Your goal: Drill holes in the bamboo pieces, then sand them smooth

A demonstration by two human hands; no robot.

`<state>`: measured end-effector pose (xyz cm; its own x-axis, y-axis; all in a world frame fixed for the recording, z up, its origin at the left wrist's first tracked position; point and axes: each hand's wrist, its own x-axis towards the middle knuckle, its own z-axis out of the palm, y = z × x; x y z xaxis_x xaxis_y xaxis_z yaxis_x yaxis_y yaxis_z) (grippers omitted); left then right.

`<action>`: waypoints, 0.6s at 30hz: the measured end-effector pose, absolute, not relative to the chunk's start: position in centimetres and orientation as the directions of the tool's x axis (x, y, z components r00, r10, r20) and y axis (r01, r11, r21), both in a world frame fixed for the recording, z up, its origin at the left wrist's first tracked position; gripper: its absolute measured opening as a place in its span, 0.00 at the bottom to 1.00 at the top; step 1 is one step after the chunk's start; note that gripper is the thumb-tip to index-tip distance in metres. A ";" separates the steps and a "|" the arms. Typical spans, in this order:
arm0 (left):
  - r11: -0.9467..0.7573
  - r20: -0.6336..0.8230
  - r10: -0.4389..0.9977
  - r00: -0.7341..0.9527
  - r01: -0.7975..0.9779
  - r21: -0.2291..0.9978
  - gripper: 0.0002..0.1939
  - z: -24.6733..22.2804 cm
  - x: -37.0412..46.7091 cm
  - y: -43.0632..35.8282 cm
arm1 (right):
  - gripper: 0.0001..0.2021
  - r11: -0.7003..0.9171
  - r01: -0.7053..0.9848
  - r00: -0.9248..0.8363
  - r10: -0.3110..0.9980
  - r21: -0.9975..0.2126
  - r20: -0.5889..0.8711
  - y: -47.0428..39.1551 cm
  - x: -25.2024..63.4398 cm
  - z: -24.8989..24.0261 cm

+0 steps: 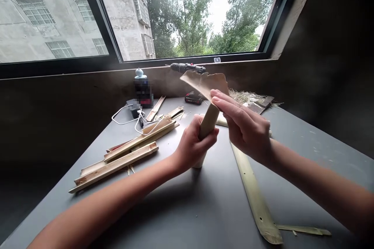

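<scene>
My left hand [195,142] is wrapped round a pale green bamboo tube [209,120], which tilts with its top leaning right and away. The tube's lower end shows below my fist, at or just above the table; I cannot tell if it touches. My right hand [248,124] presses a tan, ragged-edged sheet of sandpaper [209,83] over the tube's top end. Its fingers lie along the sheet, and the thumb is mostly hidden. Beneath my right wrist, a long split bamboo strip [253,194] with small holes lies on the table.
Several split bamboo halves [117,165] lie at left on the grey table [175,210]. A power drill [187,68] rests by the window, a battery [193,98] below it. White cables [118,113] and a blue-topped object [140,73] stand back left; shavings [245,97] lie back right.
</scene>
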<state>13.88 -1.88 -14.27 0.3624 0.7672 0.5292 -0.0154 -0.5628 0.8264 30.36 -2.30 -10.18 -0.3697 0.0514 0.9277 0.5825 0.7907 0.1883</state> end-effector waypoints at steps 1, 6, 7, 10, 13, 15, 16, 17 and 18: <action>-0.530 0.504 0.778 0.375 -0.039 0.847 0.12 -14.2 13.9 -1.9 | 0.29 0.797 0.578 -0.345 0.044 0.175 0.938 -2.0 30.4 -10.6; -0.481 0.472 0.780 0.412 -0.088 0.872 0.13 -13.9 13.9 -2.1 | 0.32 0.801 0.566 -0.338 0.010 0.195 0.941 -1.9 30.4 -11.4; -0.482 0.474 0.782 0.404 -0.089 0.872 0.14 -13.9 13.9 -2.2 | 0.33 0.797 0.563 -0.360 -0.002 0.219 0.933 -2.0 30.4 -11.3; -0.469 0.468 0.792 0.392 -0.098 0.878 0.15 -13.7 13.8 -2.4 | 0.34 0.771 0.556 -0.439 -0.045 0.310 0.898 -2.2 30.7 -10.8; -0.436 0.446 0.788 0.424 -0.127 0.891 0.16 -13.3 13.8 -2.4 | 0.34 0.747 0.559 -0.479 -0.064 0.360 0.875 -1.9 31.1 -10.6; -0.422 0.436 0.772 0.464 -0.139 0.896 0.15 -13.0 13.7 -2.2 | 0.33 0.743 0.543 -0.497 -0.091 0.392 0.863 -1.5 31.5 -10.6; -0.419 0.431 0.761 0.485 -0.139 0.897 0.14 -12.9 13.7 -2.1 | 0.33 0.743 0.533 -0.507 -0.104 0.406 0.855 -1.3 31.6 -10.6; -0.418 0.426 0.754 0.500 -0.135 0.898 0.13 -12.9 13.7 -1.9 | 0.33 0.742 0.523 -0.516 -0.114 0.418 0.849 -1.2 31.8 -10.7; -0.419 0.422 0.751 0.509 -0.128 0.899 0.12 -12.9 13.6 -1.8 | 0.32 0.743 0.517 -0.517 -0.125 0.425 0.847 -1.1 31.9 -10.8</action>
<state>13.64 -1.82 -12.86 0.5086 0.7505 0.4219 -0.1278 -0.4188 0.8990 31.89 -1.06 -10.77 -0.5166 -0.1249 0.8471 0.5175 0.7426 0.4251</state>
